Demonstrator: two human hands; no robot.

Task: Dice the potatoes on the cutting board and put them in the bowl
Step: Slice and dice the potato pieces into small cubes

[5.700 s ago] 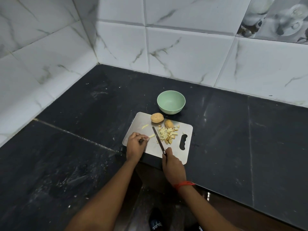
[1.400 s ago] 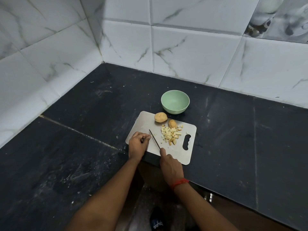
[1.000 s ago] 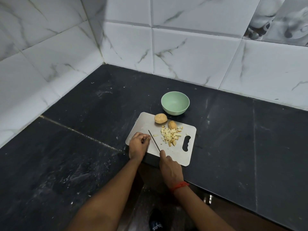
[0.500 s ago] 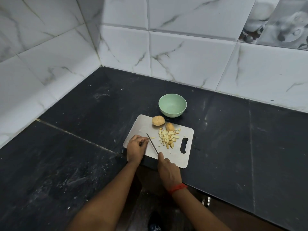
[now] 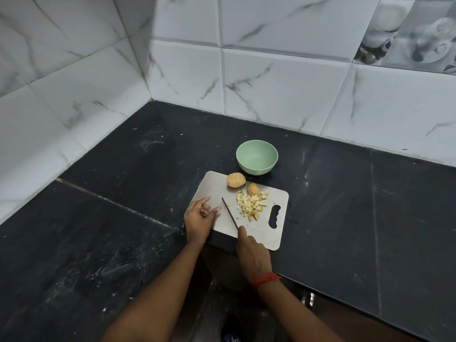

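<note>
The pile of pale yellow potato dice (image 5: 251, 206) lies on the right half of the grey rectangular metal cutting board (image 5: 262, 234), just left of the board's handle slot. A cut brown-skinned potato piece (image 5: 253, 189) touches the pile's far edge. Just beyond it to the left, near the board's far edge, sits a whole round brown potato (image 5: 236, 180). One small stray potato sliver (image 5: 230, 204) lies between the pile and the knife blade.

The pale green round bowl (image 5: 256, 169) stands on the worktop just past the board's far edge.

The right hand (image 5: 253, 253) grips the handle of the slim dark-bladed knife (image 5: 230, 213), with the forefinger stretched along the blade's back. The blade points away and to the left, low over the board between the left hand and the pile. I cannot tell whether its tip touches the board.

The left hand (image 5: 199, 218) rests on the board's near-left corner. Its fingers (image 5: 206, 200) are loose and partly spread, holding nothing.

A red thread band (image 5: 267, 280) circles the right wrist. The black stone worktop (image 5: 111, 218) runs into a corner of white marble-veined wall tiles (image 5: 278, 85).
</note>
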